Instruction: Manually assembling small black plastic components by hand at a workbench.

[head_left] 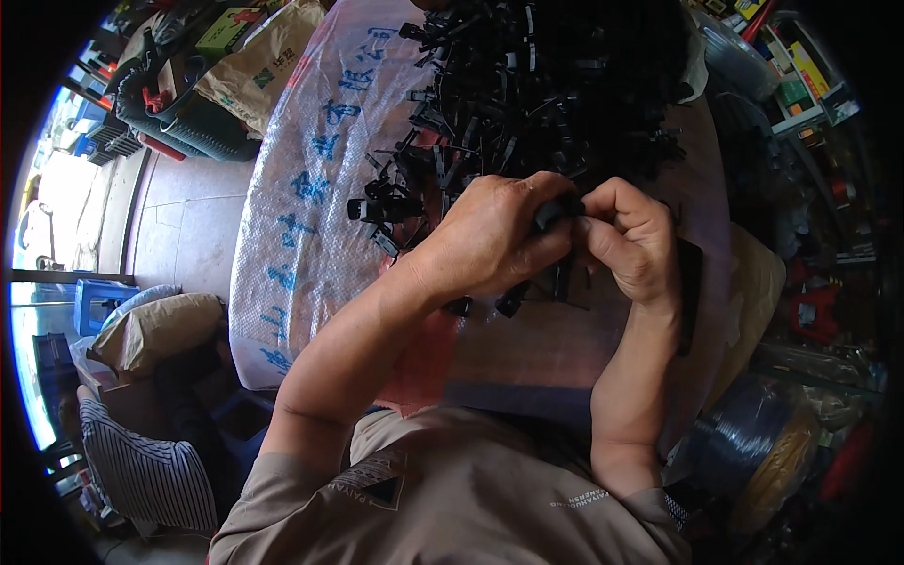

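Observation:
Both hands meet over the near side of a heap of black plastic parts. My left hand is closed around a small black plastic part, its thumb and fingers wrapped about it. Close on its right, my right hand pinches at the end of that same part with thumb and curled forefinger. The exact shape of the part is mostly hidden by the fingers. A few loose black pieces lie on the table covering just below the hands.
A white woven plastic sheet with blue lettering covers the table. By my right forearm lies a dark flat object. Paper sacks and a person in a striped shirt are at left. Wrapped coils stand at lower right.

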`<action>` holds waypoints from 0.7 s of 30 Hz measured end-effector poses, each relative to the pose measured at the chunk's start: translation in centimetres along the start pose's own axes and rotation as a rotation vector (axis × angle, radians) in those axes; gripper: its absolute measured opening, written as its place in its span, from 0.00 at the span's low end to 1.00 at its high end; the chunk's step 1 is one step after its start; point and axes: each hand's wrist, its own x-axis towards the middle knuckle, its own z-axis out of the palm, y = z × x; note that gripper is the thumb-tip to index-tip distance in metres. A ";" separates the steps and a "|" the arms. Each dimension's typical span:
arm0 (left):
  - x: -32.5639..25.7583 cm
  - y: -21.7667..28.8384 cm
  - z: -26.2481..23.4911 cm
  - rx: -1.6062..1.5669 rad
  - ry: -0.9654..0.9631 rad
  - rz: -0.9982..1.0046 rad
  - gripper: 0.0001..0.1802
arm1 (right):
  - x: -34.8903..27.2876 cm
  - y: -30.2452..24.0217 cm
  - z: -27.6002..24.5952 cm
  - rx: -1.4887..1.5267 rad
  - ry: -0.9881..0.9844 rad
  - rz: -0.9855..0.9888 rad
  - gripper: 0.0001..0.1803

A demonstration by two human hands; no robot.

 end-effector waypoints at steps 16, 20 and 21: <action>-1.2 -1.0 -14.9 -0.291 0.805 -0.290 0.22 | 0.7 1.9 4.4 -0.825 0.034 -0.135 0.17; -4.9 -9.1 -23.4 0.129 0.799 -0.292 0.17 | 0.8 1.7 4.4 -0.855 0.038 -0.155 0.13; -5.3 -10.4 -24.0 0.138 0.831 -0.303 0.16 | 0.8 1.3 4.4 -0.805 0.037 -0.140 0.11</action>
